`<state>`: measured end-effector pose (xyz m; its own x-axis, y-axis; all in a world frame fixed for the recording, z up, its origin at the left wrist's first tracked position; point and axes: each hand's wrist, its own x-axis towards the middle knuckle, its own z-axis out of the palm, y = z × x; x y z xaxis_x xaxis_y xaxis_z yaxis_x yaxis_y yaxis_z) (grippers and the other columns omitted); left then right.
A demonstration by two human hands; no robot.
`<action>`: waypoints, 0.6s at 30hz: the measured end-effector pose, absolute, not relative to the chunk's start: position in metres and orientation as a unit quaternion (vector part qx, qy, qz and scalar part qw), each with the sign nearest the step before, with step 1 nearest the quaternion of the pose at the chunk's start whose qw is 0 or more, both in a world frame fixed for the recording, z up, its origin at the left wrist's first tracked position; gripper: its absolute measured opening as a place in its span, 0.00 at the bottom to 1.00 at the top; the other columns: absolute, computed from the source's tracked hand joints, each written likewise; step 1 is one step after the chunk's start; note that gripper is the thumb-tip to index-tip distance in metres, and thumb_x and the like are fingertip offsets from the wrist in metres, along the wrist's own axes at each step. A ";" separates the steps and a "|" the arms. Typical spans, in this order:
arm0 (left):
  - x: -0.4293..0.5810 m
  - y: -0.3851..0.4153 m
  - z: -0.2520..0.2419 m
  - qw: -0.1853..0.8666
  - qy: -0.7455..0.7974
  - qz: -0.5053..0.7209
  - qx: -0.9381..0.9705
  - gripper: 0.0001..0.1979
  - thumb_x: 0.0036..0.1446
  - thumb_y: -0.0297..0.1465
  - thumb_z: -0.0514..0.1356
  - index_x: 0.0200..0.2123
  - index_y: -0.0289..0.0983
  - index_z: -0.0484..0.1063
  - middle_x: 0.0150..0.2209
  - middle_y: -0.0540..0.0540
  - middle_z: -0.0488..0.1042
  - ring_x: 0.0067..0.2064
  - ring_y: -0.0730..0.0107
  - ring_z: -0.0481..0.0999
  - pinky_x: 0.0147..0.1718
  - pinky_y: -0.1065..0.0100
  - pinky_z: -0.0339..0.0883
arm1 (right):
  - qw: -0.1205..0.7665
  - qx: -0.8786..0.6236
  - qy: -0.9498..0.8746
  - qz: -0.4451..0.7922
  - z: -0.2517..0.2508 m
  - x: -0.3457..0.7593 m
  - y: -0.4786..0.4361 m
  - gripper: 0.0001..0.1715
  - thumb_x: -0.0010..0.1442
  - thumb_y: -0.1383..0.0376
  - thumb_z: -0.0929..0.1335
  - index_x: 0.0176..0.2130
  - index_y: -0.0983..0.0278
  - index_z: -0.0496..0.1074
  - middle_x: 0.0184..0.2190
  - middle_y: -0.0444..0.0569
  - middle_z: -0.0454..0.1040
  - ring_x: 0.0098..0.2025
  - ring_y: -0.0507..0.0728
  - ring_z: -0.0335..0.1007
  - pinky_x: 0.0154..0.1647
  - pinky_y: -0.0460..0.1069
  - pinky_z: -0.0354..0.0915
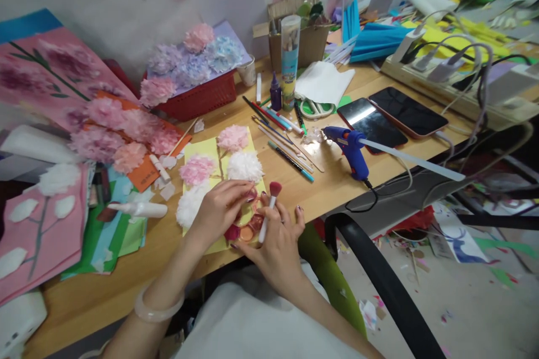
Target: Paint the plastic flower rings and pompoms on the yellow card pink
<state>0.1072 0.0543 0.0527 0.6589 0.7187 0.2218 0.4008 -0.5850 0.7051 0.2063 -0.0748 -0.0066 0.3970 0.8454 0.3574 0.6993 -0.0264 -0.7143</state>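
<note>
My right hand [280, 241] holds a makeup brush [269, 214] with a white handle and a reddish head pointing up. Its fingers and thumb also rest around a makeup palette [246, 233] with several red, pink and orange pans. My left hand [221, 207] is closed at the palette's far side, fingertips pinched by a dark red part; what they grip is unclear. Beneath lies a yellow sheet [213, 150] bearing a pink paper flower [197, 170], another pink flower [233, 138], a white fluffy flower [244, 166] and a second white flower [189, 207] partly behind my left hand.
Pens and brushes [290, 151] lie beyond the sheet. A blue glue gun [351, 148] stands to the right beside two phones [406, 111]. Behind is a red basket [202, 98] of paper flowers. A white glue bottle [145, 210] lies left; a chair armrest [374, 269] is at right.
</note>
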 end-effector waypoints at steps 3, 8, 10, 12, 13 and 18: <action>0.108 0.054 0.051 0.333 0.335 0.253 0.844 0.11 0.57 0.26 0.63 0.41 0.41 0.82 0.46 0.40 0.83 0.48 0.58 0.80 0.51 0.56 0.72 | 0.440 -0.711 -0.541 0.089 -0.006 0.207 -0.075 0.35 0.55 0.49 0.75 0.53 0.61 0.61 0.55 0.59 0.77 0.60 0.70 0.67 0.66 0.69 0.37; 0.108 0.055 0.057 0.386 0.365 0.291 0.796 0.10 0.54 0.28 0.67 0.40 0.42 0.83 0.43 0.43 0.83 0.47 0.58 0.81 0.52 0.57 0.72 | 0.431 -0.715 -0.545 0.085 -0.007 0.207 -0.074 0.38 0.53 0.50 0.76 0.54 0.61 0.60 0.52 0.58 0.77 0.60 0.71 0.67 0.64 0.72 0.39; 0.105 0.055 0.064 0.400 0.382 0.338 0.761 0.10 0.56 0.31 0.67 0.42 0.42 0.82 0.45 0.43 0.83 0.47 0.60 0.81 0.50 0.59 0.74 | 0.427 -0.711 -0.553 0.074 -0.007 0.207 -0.074 0.41 0.51 0.50 0.77 0.54 0.62 0.60 0.52 0.60 0.77 0.59 0.73 0.66 0.63 0.74 0.40; 0.098 0.054 0.072 0.443 0.395 0.410 0.693 0.13 0.59 0.35 0.65 0.47 0.42 0.79 0.47 0.44 0.82 0.47 0.64 0.81 0.49 0.62 0.75 | 0.435 -0.700 -0.563 0.066 -0.009 0.209 -0.076 0.43 0.50 0.49 0.78 0.55 0.62 0.60 0.52 0.62 0.76 0.59 0.75 0.66 0.61 0.76 0.43; 0.094 0.053 0.077 0.493 0.394 0.447 0.633 0.15 0.59 0.36 0.66 0.49 0.42 0.78 0.46 0.45 0.82 0.45 0.66 0.82 0.48 0.64 0.76 | 0.453 -0.689 -0.563 0.061 -0.010 0.211 -0.078 0.42 0.51 0.49 0.77 0.54 0.62 0.60 0.53 0.63 0.76 0.59 0.75 0.66 0.60 0.77 0.46; 0.073 0.041 0.098 0.732 0.321 0.527 0.288 0.17 0.44 0.31 0.76 0.39 0.40 0.80 0.36 0.50 0.83 0.34 0.75 0.82 0.37 0.76 0.78 | 0.637 -0.552 -0.538 0.030 -0.010 0.236 -0.089 0.10 0.64 0.62 0.71 0.43 0.58 0.66 0.38 0.49 0.80 0.44 0.62 0.74 0.50 0.63 0.63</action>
<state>0.0725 0.0414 0.0977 0.2374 0.9569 -0.1671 -0.5872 0.2784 0.7601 0.2364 -0.0894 -0.0103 0.4196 0.6324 0.6512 0.5550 0.3889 -0.7353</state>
